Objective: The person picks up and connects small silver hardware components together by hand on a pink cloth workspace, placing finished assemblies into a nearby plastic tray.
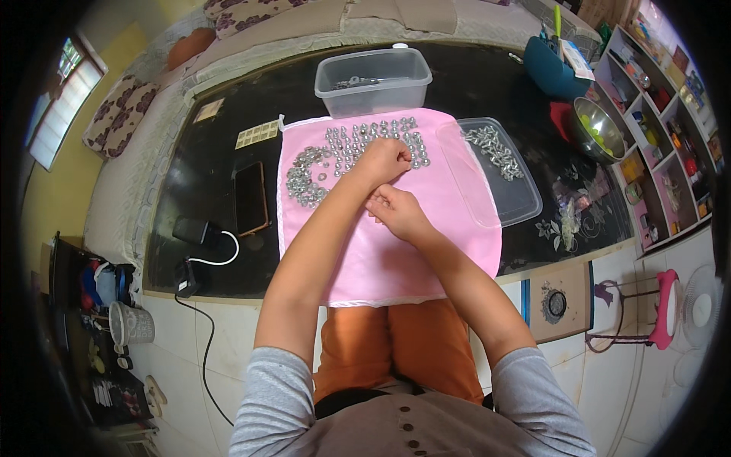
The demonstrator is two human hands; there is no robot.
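Both forearms cross the pink cloth (pixel 426 251) on the bench (pixel 205 190). Left hand (pixel 384 160), fingers curled, rests on the far nuts (pixel 343 148). Right hand (pixel 396 209), just nearer, fingers curled; contents not discernible. Clear tub (pixel 373 80) far, lid (pixel 506 171) right.

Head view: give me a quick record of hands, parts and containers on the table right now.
left hand: closed, reaching into the metal parts
right hand: closed over a small item, too hidden to identify
surface: pink cloth on the black table
clear tub: behind the cloth, a few metal pieces inside
clear lid: right of the cloth, holds more metal pieces
phone: left of the cloth
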